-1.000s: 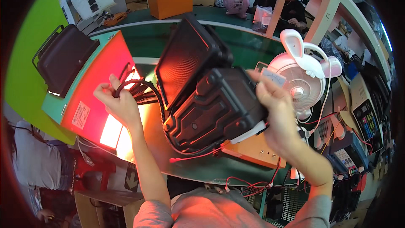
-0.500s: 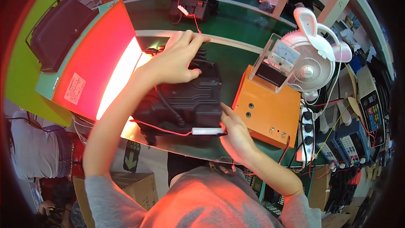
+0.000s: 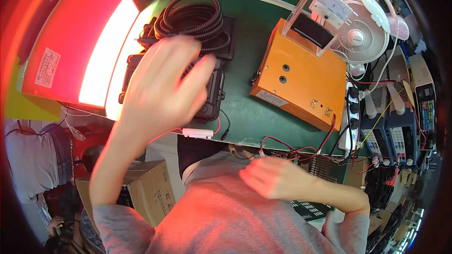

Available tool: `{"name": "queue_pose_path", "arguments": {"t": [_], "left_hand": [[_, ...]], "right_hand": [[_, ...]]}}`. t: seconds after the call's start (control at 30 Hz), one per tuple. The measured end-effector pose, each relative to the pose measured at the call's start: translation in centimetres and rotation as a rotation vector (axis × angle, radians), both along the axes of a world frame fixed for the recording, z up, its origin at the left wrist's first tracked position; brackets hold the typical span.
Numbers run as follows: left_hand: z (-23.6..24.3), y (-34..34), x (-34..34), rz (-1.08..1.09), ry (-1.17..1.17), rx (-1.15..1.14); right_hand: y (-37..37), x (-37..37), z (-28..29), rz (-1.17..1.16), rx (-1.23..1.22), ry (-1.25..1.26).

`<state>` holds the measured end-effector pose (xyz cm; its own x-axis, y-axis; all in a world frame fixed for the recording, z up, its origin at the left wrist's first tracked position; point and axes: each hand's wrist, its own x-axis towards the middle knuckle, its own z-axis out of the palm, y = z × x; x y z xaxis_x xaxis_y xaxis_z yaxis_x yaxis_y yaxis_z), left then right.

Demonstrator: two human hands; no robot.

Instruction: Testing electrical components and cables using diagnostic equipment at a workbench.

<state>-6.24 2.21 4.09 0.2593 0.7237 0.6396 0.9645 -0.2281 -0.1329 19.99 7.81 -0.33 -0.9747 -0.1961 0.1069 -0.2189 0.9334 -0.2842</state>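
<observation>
My left hand point(image 3: 165, 87), blurred by motion, hovers over a black ribbed plastic case point(image 3: 214, 91) with its thumb apart from its fingers. Nothing shows between them, though the hand hides much of the case. A coiled black corrugated cable point(image 3: 195, 19) lies just past the fingertips, on a black part behind the case. At the bench's front edge, a white rectangular piece point(image 3: 197, 133) sits on a red wire, beside a thin black lead point(image 3: 225, 134). Low in front of my grey shirt is my right hand point(image 3: 275, 176), its fingers close together and blurred, away from the case.
Left of the case glows a red-sided light box point(image 3: 70, 33). To the right stand an orange box point(image 3: 301, 80), an analogue meter point(image 3: 329, 11) in a clear stand, a white fan point(image 3: 360, 40) and a power strip point(image 3: 349, 122). Red and black wires point(image 3: 287, 150) trail along the front edge.
My right hand has left the case and dropped back toward my body. The case now lies farther back and left, its coiled cable in sight. The view has shifted downward.
</observation>
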Motion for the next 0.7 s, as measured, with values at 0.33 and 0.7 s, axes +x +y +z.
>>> {"name": "queue_pose_path", "arguments": {"t": [0.33,0.7], "left_hand": [[-10.4,-12.0,3.1,0.690,-0.406,-0.062],[-8.3,-11.0,6.9,0.630,-0.820,0.126]], "right_hand": [[-5.4,-5.8,-7.0,-0.316,0.615,-0.562],[-0.1,-4.2,0.8,-0.260,-0.577,-0.143]]}}
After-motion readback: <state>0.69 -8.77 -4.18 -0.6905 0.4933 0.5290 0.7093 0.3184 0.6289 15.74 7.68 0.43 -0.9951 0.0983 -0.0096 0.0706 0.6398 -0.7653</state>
